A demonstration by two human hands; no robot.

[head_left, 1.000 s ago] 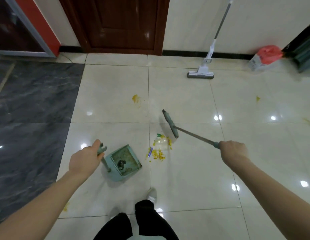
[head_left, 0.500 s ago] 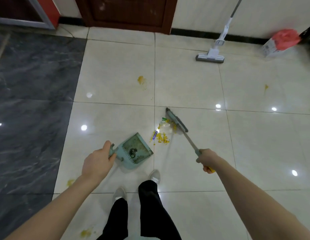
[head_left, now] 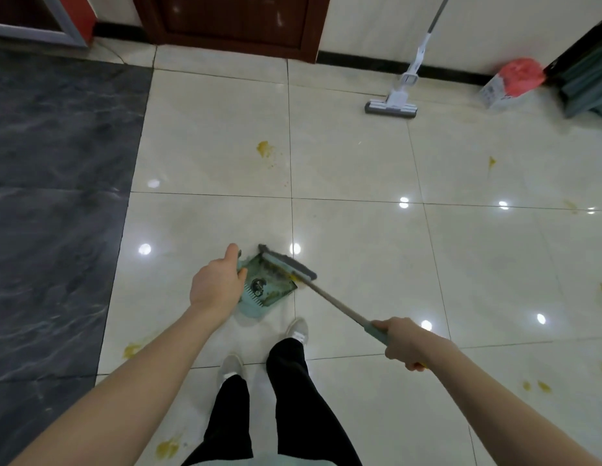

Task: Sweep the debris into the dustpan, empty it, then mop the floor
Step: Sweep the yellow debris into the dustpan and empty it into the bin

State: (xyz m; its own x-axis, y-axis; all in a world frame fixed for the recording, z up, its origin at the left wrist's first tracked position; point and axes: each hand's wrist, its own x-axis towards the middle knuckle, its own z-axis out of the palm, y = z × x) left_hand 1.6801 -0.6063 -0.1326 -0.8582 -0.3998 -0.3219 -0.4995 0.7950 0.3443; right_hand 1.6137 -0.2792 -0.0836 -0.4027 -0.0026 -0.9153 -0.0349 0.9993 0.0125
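A pale green dustpan (head_left: 262, 306) lies on the cream tiles just ahead of my feet. My left hand (head_left: 216, 283) grips its handle at the pan's left side. The broom head (head_left: 288, 263) lies across the dustpan's open mouth, and the debris pile is hidden under it or inside the pan. My right hand (head_left: 404, 343) grips the broom's handle low on the right. Dark bits and yellow crumbs show inside the pan. A white mop (head_left: 399, 97) leans on the far wall.
Yellow stains (head_left: 264, 149) mark the tiles ahead, at the right and by my left foot. A red-topped bag (head_left: 513, 82) and a dark bin (head_left: 587, 72) stand at the far right. A brown door (head_left: 235, 21) is straight ahead; dark marble flooring (head_left: 57, 196) runs along the left.
The broom head has swept left from beside the debris pile up against the dustpan's mouth, and the pile is gone from the floor. My right hand has pulled back lower.
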